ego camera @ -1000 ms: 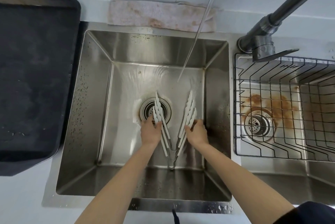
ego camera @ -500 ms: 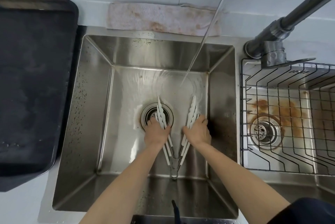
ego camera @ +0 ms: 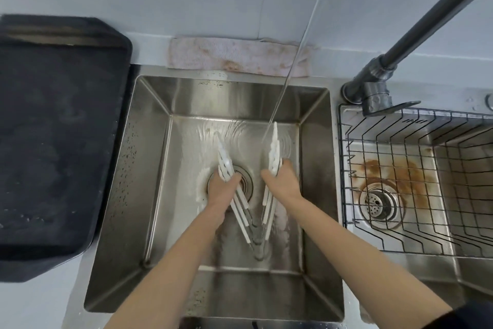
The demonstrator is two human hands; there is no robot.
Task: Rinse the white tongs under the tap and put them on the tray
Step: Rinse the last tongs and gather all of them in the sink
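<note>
White tongs with scalloped tips are spread in a V inside the steel sink, their hinge pointing toward me. My left hand grips the left arm of the tongs over the drain. My right hand grips the right arm. A thin stream of water falls from the tap and lands at the tip of the right arm. The dark tray lies on the counter to the left of the sink.
A stained cloth lies along the back edge of the sink. The dark tap pipe rises at the right. A second basin at the right holds a black wire rack and has rust stains around its drain.
Both hands have lifted the tongs up and away from me, so the right tip now meets the water stream. The view has tilted down.
</note>
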